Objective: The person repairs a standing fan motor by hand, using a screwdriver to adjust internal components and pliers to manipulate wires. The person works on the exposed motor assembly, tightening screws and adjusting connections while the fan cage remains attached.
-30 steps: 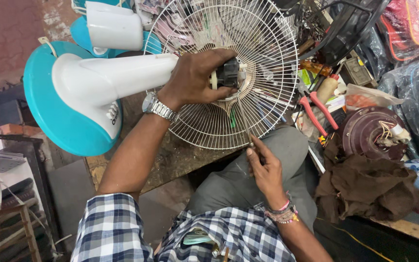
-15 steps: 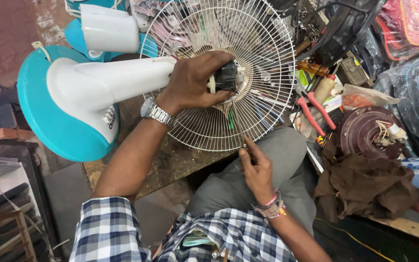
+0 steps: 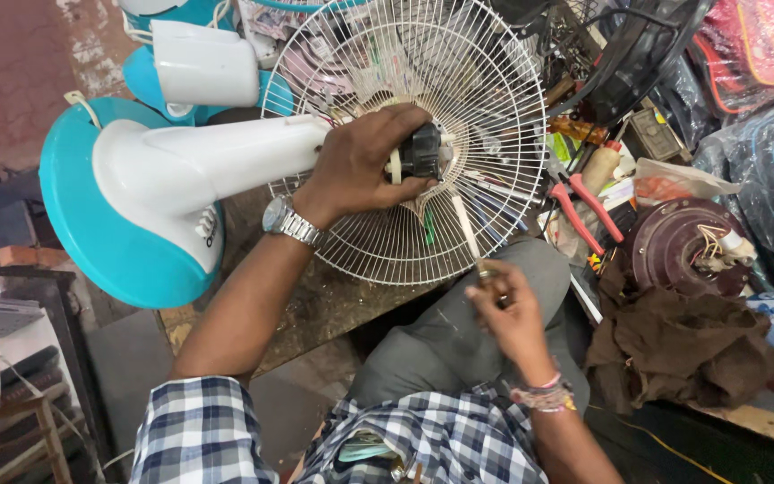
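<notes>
Right hand (image 3: 505, 309) has raised a screwdriver (image 3: 466, 229), pointing up toward the motor (image 3: 423, 152).

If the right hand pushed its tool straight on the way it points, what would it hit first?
Probably the black motor hub behind the wire guard. The right hand aims its screwdriver there, though depth is unclear.

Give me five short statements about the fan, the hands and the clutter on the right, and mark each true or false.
1. The left hand grips the motor at the centre of the grille. True.
2. The right hand is empty. False: it holds a screwdriver.
3. The fan base is red. False: teal.
4. Red-handled pliers lie right of the grille. True.
5. A watch is on the right wrist. False: the left.
</notes>
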